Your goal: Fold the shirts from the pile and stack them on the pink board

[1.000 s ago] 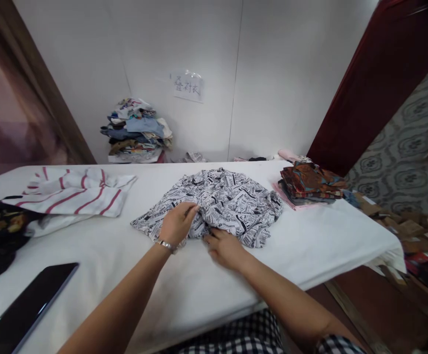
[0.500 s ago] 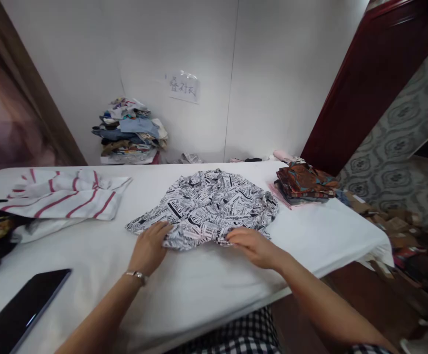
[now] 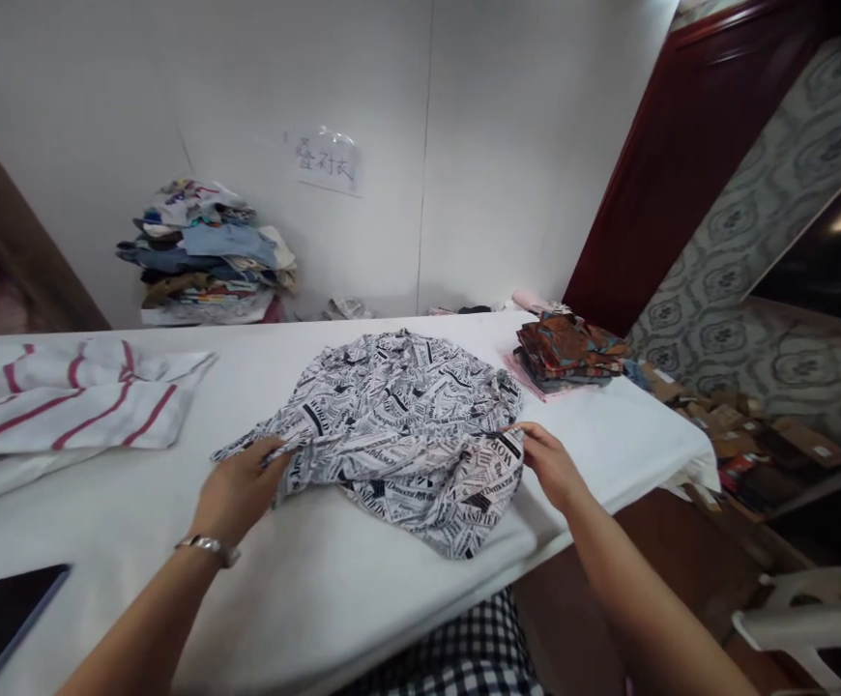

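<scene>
A black-and-white shirt [image 3: 406, 416] with a newspaper print lies spread on the white-covered table [image 3: 304, 599], its collar toward the wall. My left hand [image 3: 243, 483] pinches the near left edge of the shirt. At the near right, my right hand [image 3: 547, 462] grips the cloth between thumb and fingers and holds it a little off the table. Between the two hands the front edge is drawn taut, and a flap of the shirt hangs toward me. Part of my left fingertips is hidden by the cloth.
A white garment with red stripes [image 3: 101, 396] lies on the left, and a phone [image 3: 4, 619] rests nearer me. Folded clothes [image 3: 569, 353] are stacked at the back right. Against the wall stands a tall clothes pile [image 3: 210, 251]. A white chair [image 3: 819, 619] is at the lower right.
My right hand has moved right and up, pulling the near edge wide, so the flap now spreads toward me. My left hand has gripped the left edge. The view has shifted right.
</scene>
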`<state>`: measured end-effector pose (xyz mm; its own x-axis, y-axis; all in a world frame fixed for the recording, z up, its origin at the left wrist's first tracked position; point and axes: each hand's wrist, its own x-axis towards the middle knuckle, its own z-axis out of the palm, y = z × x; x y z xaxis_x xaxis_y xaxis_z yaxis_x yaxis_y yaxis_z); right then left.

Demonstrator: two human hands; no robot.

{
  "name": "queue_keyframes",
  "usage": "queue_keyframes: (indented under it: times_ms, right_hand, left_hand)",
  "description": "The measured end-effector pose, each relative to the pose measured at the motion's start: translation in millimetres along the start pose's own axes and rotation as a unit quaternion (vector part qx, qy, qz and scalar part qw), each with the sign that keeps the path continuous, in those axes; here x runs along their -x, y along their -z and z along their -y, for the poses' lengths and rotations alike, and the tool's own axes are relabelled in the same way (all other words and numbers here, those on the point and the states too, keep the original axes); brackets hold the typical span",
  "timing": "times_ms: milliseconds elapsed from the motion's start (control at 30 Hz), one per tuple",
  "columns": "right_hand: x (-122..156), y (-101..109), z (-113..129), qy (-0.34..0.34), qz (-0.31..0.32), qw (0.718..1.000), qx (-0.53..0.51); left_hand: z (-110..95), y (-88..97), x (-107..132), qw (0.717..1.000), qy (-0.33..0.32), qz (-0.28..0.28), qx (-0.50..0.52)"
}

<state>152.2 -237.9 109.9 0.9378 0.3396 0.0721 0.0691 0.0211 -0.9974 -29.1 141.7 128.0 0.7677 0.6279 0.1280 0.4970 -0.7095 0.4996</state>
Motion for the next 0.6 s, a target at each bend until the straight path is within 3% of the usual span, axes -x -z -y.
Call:
queue_keyframes:
  times_ms: [67, 133, 233, 300, 333, 400, 467, 600]
  right_hand:
    - [6.8, -10.8, -7.3, 0.068, -0.029, 0.992, 0.099]
    - [25.0, -23.7, -11.2, 0.182, -0.012, 0.961, 0.206]
    - [61.7, -42.4, -12.4, 0.327, 0.147, 0.869, 0.340]
    - [80.5, -51.2, -13.0, 0.333, 0.266, 0.812, 0.398]
    - [86.0, -53.7, -14.1, 0.314, 0.300, 0.796, 0.420]
    - [88.6, -55.2, -19.1, 0.273, 0.312, 0.792, 0.448]
    - [81.2, -52.7, -27.5, 0.261, 0.300, 0.802, 0.445]
    - [51.7, -44.1, -40.0, 0.264, 0.277, 0.844, 0.377]
  left_hand:
    - [6.2, 5.6, -2.3, 0.999, 0.043, -0.014, -0.026]
    - [9.4, 12.3, -1.4, 0.996, 0.084, -0.019, -0.030]
    - [14.4, 15.2, 8.4, 0.997, 0.075, 0.003, -0.002]
    - [23.1, 8.5, 16.9, 1.000, 0.010, 0.025, 0.011]
    - [29.4, 2.9, 20.4, 0.999, -0.031, 0.032, 0.004]
    - [44.1, -10.8, 24.5, 0.993, -0.108, 0.040, -0.036]
    - [55.9, -23.5, 24.4, 0.984, -0.145, 0.050, -0.087]
    - [55.0, -27.4, 15.7, 0.979, -0.123, 0.080, -0.141]
